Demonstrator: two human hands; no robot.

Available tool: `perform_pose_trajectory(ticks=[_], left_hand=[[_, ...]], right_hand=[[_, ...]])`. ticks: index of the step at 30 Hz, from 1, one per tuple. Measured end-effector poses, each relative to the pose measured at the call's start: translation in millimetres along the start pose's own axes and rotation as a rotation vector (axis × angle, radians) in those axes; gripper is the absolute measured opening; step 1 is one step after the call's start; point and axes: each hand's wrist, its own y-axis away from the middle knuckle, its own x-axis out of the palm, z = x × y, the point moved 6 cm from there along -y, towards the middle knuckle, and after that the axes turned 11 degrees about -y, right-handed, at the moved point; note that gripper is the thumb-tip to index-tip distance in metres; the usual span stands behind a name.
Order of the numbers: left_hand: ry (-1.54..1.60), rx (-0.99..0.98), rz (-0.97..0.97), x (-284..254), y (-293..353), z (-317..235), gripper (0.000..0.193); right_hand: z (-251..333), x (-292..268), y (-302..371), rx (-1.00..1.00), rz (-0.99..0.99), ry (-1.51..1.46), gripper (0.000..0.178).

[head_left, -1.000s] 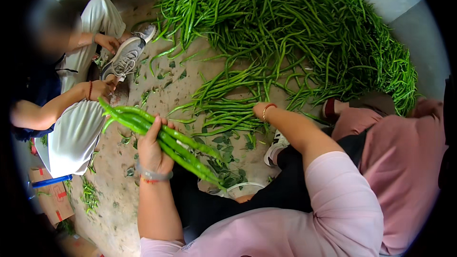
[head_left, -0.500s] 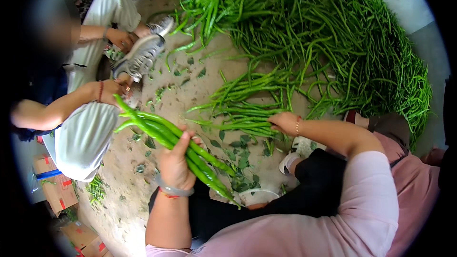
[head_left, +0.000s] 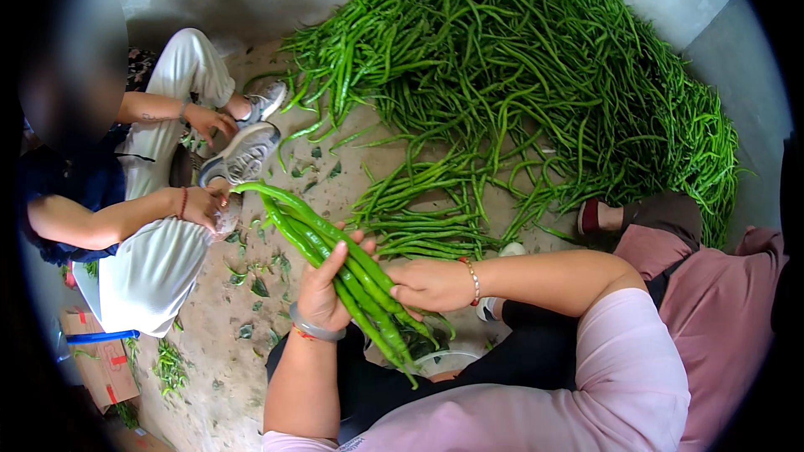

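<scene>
My left hand (head_left: 325,291) is closed round a bunch of long green chili peppers (head_left: 360,266), with the thumb across the top. The bunch slants over my lap, one end toward the far left, the other toward me. At the near part of the bunch, my right hand (head_left: 434,285) has its fingers bent against the peppers; some fingertips are hidden behind them. Just beyond my hands, a smaller heap of green chili peppers (head_left: 423,230) lies on the floor, roughly lined up. Behind it rises a large pile of green chili peppers (head_left: 519,59) along the wall.
At the left sits another person in white trousers (head_left: 155,285), hands near their shoes (head_left: 251,155). Someone in dusty pink clothing (head_left: 712,326) is close on my right. Cardboard boxes (head_left: 100,368) stand lower left. Loose leaves (head_left: 260,286) litter the floor. A pale round rim (head_left: 452,357) shows by my lap.
My right hand has come from the floor heap to the bunch in my left hand. More peppers now show at the near end of the bunch. The view has shifted slightly.
</scene>
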Motion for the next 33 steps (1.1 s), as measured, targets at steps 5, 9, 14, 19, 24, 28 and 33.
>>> perform_pose_trajectory(ticks=[5,9,14,19,24,28,33], left_hand=[[-0.078,0.031,-0.097,-2.3,-0.4,-3.7,0.031],[-0.051,0.099,-0.126,-5.6,-1.5,-8.6,0.025],[-0.021,0.040,-0.338,-25.9,-5.5,-8.7,0.027],[-0.098,0.037,-0.396,-41.2,-2.4,-12.4,0.027],[-0.103,0.015,-0.366,-34.7,-3.5,-13.2,0.028],[-0.081,0.009,-0.295,-30.3,-6.8,-9.3,0.028],[-0.056,-0.039,-0.144,-14.3,-9.1,-2.3,0.025]], right_hand=[[-21.8,3.2,10.4,0.225,0.168,-0.084,0.037],[-152.9,-98.8,14.3,0.376,-0.098,-0.064,0.038],[-297.4,-143.3,28.1,0.674,-0.497,0.869,0.023],[-321.0,-121.9,12.0,0.850,-0.307,0.877,0.028],[-279.0,-153.7,43.4,0.600,-0.173,0.748,0.029],[-174.3,-158.9,80.7,0.568,-0.399,0.175,0.028],[-70.5,-86.4,53.6,0.163,-0.695,-0.787,0.035]])
